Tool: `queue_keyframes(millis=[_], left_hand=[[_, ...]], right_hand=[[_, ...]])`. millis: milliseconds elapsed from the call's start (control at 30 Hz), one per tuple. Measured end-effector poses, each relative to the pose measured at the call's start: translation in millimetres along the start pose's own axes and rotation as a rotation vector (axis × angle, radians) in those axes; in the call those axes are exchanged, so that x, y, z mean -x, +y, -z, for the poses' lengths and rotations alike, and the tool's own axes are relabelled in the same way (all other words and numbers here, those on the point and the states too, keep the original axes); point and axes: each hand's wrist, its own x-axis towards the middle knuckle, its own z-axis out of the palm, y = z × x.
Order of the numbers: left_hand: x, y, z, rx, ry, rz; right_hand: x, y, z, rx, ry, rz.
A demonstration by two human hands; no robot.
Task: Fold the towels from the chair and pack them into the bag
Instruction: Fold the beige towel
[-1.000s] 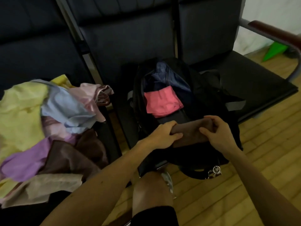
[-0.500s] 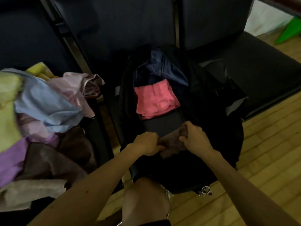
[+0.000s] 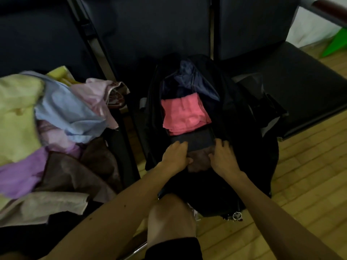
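Note:
An open black bag (image 3: 244,166) stands on the floor between the chairs. Inside it lie a folded pink towel (image 3: 185,114) and a dark blue cloth (image 3: 195,81). A folded brown towel (image 3: 200,161) sits at the bag's near end, mostly covered by my hands. My left hand (image 3: 175,156) grips its left side with the thumb on the cloth. My right hand (image 3: 224,156) holds its right side, fingers spread over the top. A heap of loose towels (image 3: 56,132) in yellow, blue, pink, purple, brown and beige lies on the left chair.
A black chair seat (image 3: 304,87) with a wooden armrest (image 3: 330,6) stands to the right of the bag. Dark chair backs (image 3: 150,25) rise behind it. My knee (image 3: 169,220) is just below the bag. Wooden floor (image 3: 300,184) stretches on the right.
Both hands have moved forward and down with the brown towel, from above the bag's near edge into its opening, and they have come closer together. The view has tilted down.

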Motion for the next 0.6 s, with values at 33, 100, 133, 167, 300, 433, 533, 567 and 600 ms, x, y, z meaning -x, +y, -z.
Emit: queue_keyframes(millis=[33,100,133,167,300,433,533,567,600], left_hand=[[6.9,1.2,7.0,0.027,0.049,-0.037],[18.8,2.1,23.5,0.123,0.143,-0.089],[29.3,-1.2,35.7,0.184,0.188,-0.094],[40.2,-6.1,49.2,0.241,0.231,-0.09],[110.7,-43.8,94.8,0.45,0.443,-0.08],[209.5,-101.0,84.2,0.604,0.546,0.014],[268.2,-156.1,52.8,0.593,0.505,0.231],[284.2,-174.7,44.8,0.574,0.498,0.296],[294.9,-190.1,38.2,0.564,0.489,0.351]], right_hand=[[3.6,-4.0,6.3,-0.021,0.018,0.034],[10.1,-11.7,21.5,-0.077,0.042,0.103],[17.4,-20.4,31.8,-0.11,0.056,0.139],[23.8,-28.1,40.7,-0.155,0.076,0.166],[73.0,-74.7,70.3,-0.648,0.001,0.181],[130.1,-132.1,36.1,-1.048,-0.355,0.13],[160.4,-178.3,-23.4,-0.922,-0.499,0.187],[168.3,-193.9,-41.7,-0.841,-0.539,0.206],[173.0,-205.0,-58.6,-0.773,-0.555,0.229]])
